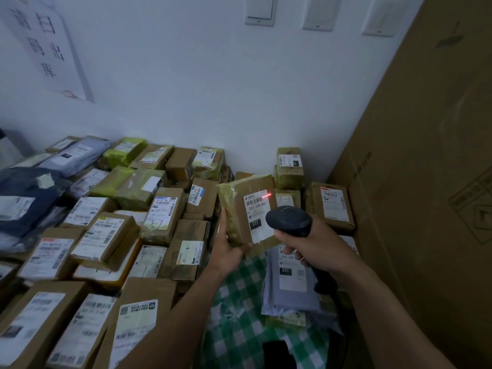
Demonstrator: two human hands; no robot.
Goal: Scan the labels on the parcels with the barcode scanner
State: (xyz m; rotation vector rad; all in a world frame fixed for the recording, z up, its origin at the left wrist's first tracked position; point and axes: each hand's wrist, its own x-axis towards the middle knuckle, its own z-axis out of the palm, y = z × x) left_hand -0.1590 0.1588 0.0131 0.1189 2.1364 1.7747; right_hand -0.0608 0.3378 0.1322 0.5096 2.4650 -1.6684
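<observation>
Cardboard parcel [238, 209] in left hand's [229, 251] clasp — scanner [288, 221] in right hand's [311, 249] fist; parcel heaps [106, 222] around

Illumination was dim, cool and even; shadows were soft. Wide-angle distortion bent the wall [186, 75] and carton [439, 155] at the edges. A red scan line [266, 195] glowed at the label [259, 217]. Corner parcels [40, 328] appeared blurred.

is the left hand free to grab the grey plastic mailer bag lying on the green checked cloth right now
Probably not as things stand. The left hand grips the brown taped cardboard parcel, and the right hand with the black barcode scanner hangs over the grey plastic mailer bag.
</observation>
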